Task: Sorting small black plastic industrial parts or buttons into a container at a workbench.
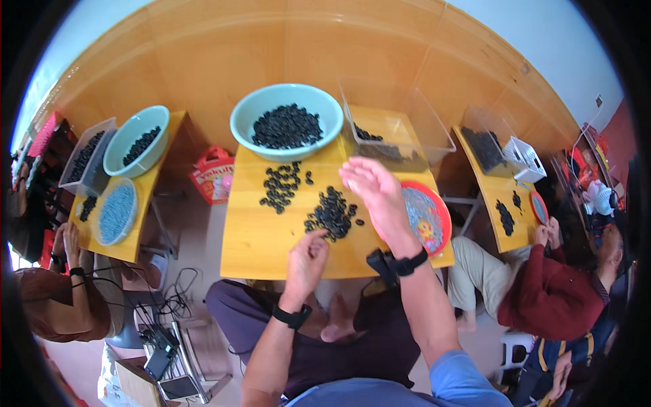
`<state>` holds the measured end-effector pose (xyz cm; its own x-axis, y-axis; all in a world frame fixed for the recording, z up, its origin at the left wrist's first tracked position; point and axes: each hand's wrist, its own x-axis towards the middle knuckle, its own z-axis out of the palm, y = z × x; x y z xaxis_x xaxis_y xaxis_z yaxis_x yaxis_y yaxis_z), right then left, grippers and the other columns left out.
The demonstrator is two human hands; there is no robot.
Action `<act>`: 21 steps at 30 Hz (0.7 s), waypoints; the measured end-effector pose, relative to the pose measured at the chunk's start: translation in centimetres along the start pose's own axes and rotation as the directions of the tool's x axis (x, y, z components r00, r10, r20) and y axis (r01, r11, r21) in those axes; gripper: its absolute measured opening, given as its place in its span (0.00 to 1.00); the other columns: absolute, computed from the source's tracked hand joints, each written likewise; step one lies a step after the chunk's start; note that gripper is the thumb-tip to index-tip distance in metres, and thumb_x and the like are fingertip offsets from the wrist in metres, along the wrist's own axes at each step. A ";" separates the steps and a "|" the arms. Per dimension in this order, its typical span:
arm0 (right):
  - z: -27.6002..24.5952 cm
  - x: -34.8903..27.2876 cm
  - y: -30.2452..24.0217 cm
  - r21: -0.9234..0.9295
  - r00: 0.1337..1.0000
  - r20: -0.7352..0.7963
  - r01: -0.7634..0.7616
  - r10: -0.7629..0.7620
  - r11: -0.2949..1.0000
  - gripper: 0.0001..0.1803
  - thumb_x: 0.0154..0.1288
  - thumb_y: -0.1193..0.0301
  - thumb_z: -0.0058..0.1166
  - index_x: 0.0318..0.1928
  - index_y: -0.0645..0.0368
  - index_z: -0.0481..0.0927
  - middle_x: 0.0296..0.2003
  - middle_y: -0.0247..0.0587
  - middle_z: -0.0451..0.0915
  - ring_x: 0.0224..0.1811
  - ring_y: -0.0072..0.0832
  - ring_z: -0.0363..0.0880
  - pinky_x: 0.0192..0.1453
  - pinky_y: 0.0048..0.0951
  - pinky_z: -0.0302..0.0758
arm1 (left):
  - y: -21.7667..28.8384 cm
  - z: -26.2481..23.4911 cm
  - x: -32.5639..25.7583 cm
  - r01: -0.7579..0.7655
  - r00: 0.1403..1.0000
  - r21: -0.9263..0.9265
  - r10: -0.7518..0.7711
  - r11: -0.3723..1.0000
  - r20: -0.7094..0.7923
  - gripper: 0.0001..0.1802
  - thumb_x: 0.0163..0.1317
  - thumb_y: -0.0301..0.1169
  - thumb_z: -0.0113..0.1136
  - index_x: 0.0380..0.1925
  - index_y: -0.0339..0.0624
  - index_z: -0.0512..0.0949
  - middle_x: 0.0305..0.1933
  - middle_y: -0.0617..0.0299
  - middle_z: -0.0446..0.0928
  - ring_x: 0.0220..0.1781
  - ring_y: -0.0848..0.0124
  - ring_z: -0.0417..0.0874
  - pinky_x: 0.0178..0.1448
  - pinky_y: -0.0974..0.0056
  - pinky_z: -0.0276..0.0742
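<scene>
At the near edge of a heap of small black round pieces (330, 214) is my left hand (308, 263), its fingers curled with the tips close together. Whether a piece is between them is too small to tell. My right hand (374, 193) is raised to the right of the heap, fingers stretched out and nothing visible in it. A second spread of black pieces (280, 188) lies farther left. Beside my right wrist, a red-rimmed round tray (445, 216) with a printed bottom holds small grey-blue bits, partly hidden by my arm.
At the back of the yellow table (244, 247) stand a light-green basin (237, 129) of black pieces and a clear plastic bin (437, 132). People work at similar tables (152, 217) on both sides. A red bag (211, 178) and tangled cables (178, 295) are at left.
</scene>
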<state>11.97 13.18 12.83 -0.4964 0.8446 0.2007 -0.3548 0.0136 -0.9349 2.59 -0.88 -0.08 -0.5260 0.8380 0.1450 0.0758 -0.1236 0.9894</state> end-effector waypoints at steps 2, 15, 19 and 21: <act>-0.7 0.6 0.5 -0.316 0.998 0.039 0.066 -0.056 0.947 0.13 0.68 0.79 0.55 0.52 0.67 0.78 0.45 0.43 0.84 0.43 0.27 0.85 0.51 0.29 0.81 | -0.3 -0.2 0.3 -0.002 0.998 -0.036 0.000 0.999 -0.058 0.13 0.65 0.19 0.58 0.49 0.33 0.80 0.33 0.64 0.81 0.33 0.81 0.77 0.39 0.73 0.75; -2.4 -7.1 7.1 -0.908 0.968 0.251 0.241 -0.016 0.343 0.04 0.60 0.74 0.58 0.36 0.58 0.83 0.33 0.44 0.82 0.37 0.44 0.83 0.41 0.43 0.78 | 0.3 0.0 0.1 0.096 0.987 -0.047 -0.101 0.994 -0.122 0.06 0.67 0.20 0.60 0.44 0.33 0.78 0.37 0.64 0.82 0.39 0.80 0.80 0.47 0.73 0.77; -2.5 -7.7 7.7 -0.926 0.956 0.294 0.289 -0.016 0.245 0.06 0.61 0.73 0.58 0.38 0.58 0.82 0.34 0.43 0.80 0.37 0.44 0.82 0.39 0.44 0.78 | 0.6 0.1 -0.1 0.095 0.989 -0.044 -0.099 0.995 -0.110 0.05 0.67 0.21 0.60 0.42 0.34 0.78 0.37 0.64 0.81 0.38 0.80 0.80 0.46 0.74 0.77; -2.4 -8.0 7.4 -0.931 0.957 0.291 0.287 -0.014 0.225 0.05 0.61 0.73 0.58 0.38 0.58 0.81 0.34 0.43 0.80 0.36 0.44 0.82 0.38 0.44 0.78 | 1.0 0.1 -0.1 0.107 0.989 -0.030 -0.109 0.994 -0.098 0.05 0.67 0.21 0.60 0.42 0.33 0.78 0.36 0.64 0.82 0.38 0.80 0.80 0.46 0.73 0.77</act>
<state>15.24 7.82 3.57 -0.7008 0.6518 0.2899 0.5158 0.7437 -0.4253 2.81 -1.08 0.94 -0.6116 0.7904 0.0350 -0.0061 -0.0489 0.9988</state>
